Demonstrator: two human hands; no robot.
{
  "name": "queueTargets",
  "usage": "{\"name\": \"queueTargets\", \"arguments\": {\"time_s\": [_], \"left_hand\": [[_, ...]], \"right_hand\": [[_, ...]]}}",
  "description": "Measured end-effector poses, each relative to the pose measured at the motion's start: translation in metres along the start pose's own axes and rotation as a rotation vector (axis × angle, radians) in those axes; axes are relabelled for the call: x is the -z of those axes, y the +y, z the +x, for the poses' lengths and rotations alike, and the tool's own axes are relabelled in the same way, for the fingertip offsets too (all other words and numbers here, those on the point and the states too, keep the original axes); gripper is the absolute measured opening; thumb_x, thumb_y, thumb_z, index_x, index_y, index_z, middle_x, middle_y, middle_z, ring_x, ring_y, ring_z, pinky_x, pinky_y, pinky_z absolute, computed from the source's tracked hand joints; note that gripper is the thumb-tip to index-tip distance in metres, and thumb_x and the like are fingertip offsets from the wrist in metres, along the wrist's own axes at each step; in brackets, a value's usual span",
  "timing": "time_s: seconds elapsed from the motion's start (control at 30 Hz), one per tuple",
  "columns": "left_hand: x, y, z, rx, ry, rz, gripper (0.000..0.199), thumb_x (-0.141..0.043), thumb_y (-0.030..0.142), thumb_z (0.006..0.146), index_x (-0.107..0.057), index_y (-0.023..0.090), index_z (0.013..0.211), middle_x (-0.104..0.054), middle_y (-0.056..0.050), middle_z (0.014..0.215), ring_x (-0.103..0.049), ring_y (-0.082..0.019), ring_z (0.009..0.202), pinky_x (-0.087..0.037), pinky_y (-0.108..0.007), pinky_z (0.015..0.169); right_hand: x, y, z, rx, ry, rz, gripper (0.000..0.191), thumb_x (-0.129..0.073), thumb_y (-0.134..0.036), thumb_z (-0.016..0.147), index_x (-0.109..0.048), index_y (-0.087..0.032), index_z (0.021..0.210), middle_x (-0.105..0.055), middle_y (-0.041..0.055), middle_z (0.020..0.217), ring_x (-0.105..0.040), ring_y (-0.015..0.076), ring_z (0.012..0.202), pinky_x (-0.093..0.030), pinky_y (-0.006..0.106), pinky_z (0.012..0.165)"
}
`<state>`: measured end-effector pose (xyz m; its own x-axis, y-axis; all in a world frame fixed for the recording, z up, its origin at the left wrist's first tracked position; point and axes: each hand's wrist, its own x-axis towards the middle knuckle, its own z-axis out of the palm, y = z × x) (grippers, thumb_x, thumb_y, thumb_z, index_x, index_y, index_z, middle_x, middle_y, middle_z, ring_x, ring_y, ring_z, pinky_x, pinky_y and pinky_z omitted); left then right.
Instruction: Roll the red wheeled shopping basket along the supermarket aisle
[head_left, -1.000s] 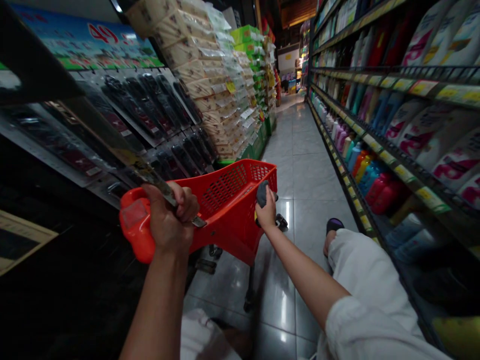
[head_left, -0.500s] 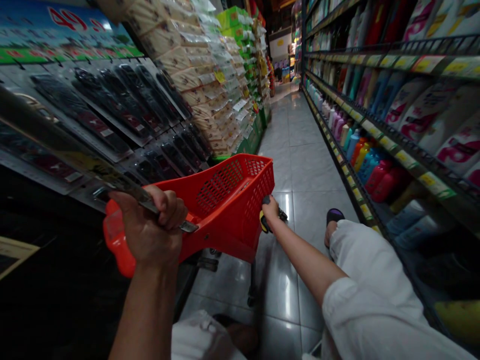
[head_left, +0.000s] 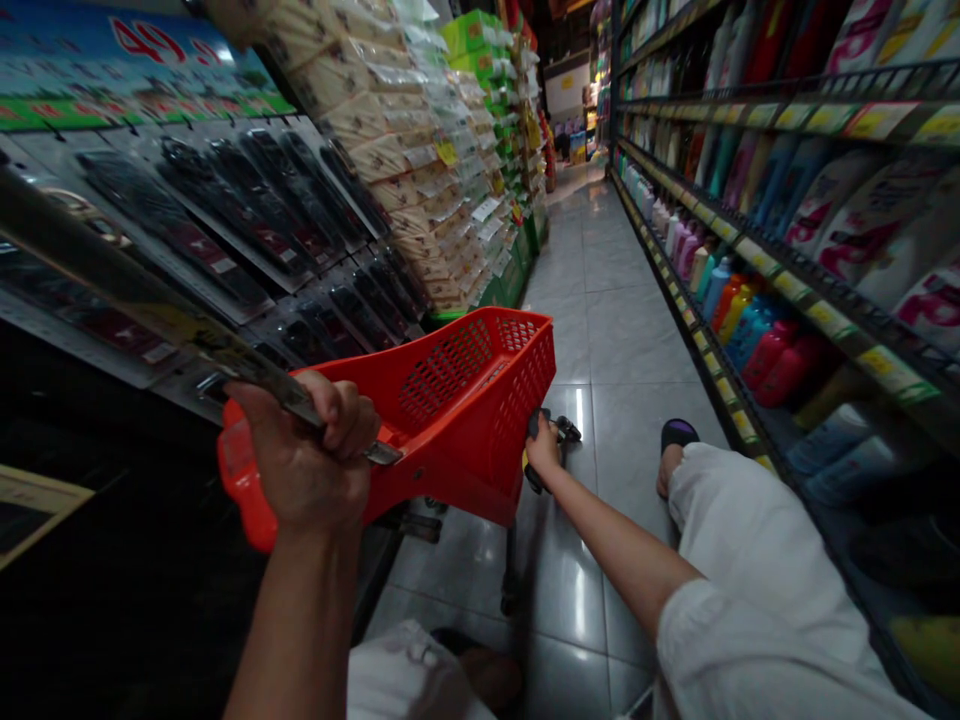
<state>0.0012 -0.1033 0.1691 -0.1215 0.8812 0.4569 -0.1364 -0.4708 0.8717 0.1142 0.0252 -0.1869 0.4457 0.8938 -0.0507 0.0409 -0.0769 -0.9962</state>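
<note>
Red plastic cart basket [head_left: 465, 400] empty, left hand [head_left: 300, 460] clenching long metal bar [head_left: 150, 315], right hand [head_left: 541, 455] gripping handle [head_left: 551, 440]

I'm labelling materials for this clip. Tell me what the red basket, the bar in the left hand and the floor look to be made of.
Red basket: moulded plastic, apparently, with a uniform colour and a perforated grid wall.
Bar gripped by the left hand: probably metal, grey with a dull sheen.
Floor: glossy tiles, likely ceramic, with visible joints and mirrored light.
</note>
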Motion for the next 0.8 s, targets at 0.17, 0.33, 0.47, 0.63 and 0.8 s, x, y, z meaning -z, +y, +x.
{"name": "queueTargets", "arguments": {"time_s": [0.17, 0.33, 0.47, 0.63, 0.8], "left_hand": [[0.000, -0.001, 0.000, 0.005, -0.002, -0.007, 0.060, -0.047, 0.070, 0.086, -0.045, 0.020, 0.052, -0.019, 0.005, 0.043, -0.016, -0.006, 0.035, -0.006, -0.028, 0.038], [-0.001, -0.002, 0.000, -0.006, -0.019, -0.022, 0.058, -0.051, 0.069, 0.084, -0.046, 0.020, 0.053, -0.020, 0.005, 0.043, -0.016, -0.006, 0.036, -0.005, -0.028, 0.038], [-0.001, -0.003, 0.000, -0.013, -0.020, -0.038, 0.058, -0.052, 0.068, 0.085, -0.045, 0.020, 0.053, -0.020, 0.005, 0.043, -0.016, -0.006, 0.036, -0.006, -0.027, 0.038], [0.000, -0.005, 0.003, -0.007, -0.025, -0.067, 0.059, -0.050, 0.068, 0.085, -0.044, 0.020, 0.053, -0.020, 0.006, 0.042, -0.015, -0.006, 0.035, -0.007, -0.025, 0.037], [-0.001, -0.010, 0.006, 0.008, -0.026, -0.114, 0.058, -0.052, 0.068, 0.084, -0.043, 0.019, 0.054, -0.023, 0.007, 0.042, -0.016, -0.005, 0.034, -0.009, -0.023, 0.036]], "right_hand": [[-0.014, -0.061, -0.008, 0.201, 0.080, 0.114, 0.066, -0.049, -0.013, 0.074, -0.051, -0.020, 0.140, -0.048, 0.0116, 0.126, -0.051, 0.0223, 0.123, -0.039, 0.040, 0.110], [-0.007, -0.080, -0.029, 0.418, 0.042, 0.094, 0.067, -0.048, -0.012, 0.079, -0.046, -0.026, 0.144, -0.041, 0.0094, 0.137, -0.042, 0.0187, 0.135, -0.033, 0.036, 0.115], [-0.001, -0.005, -0.064, 0.283, -0.014, -0.019, 0.071, -0.046, -0.005, 0.071, -0.051, -0.022, 0.140, -0.046, 0.0119, 0.131, -0.051, 0.0222, 0.126, -0.043, 0.040, 0.107], [-0.010, 0.024, -0.085, 0.113, 0.038, 0.013, 0.063, -0.047, -0.008, 0.070, -0.058, -0.019, 0.131, -0.052, 0.0092, 0.104, -0.059, 0.0234, 0.105, -0.048, 0.045, 0.100], [-0.011, -0.059, -0.079, 0.292, 0.043, 0.153, 0.058, -0.051, -0.019, 0.079, -0.051, -0.024, 0.137, -0.049, 0.0098, 0.128, -0.050, 0.0206, 0.124, -0.039, 0.040, 0.111]]}}
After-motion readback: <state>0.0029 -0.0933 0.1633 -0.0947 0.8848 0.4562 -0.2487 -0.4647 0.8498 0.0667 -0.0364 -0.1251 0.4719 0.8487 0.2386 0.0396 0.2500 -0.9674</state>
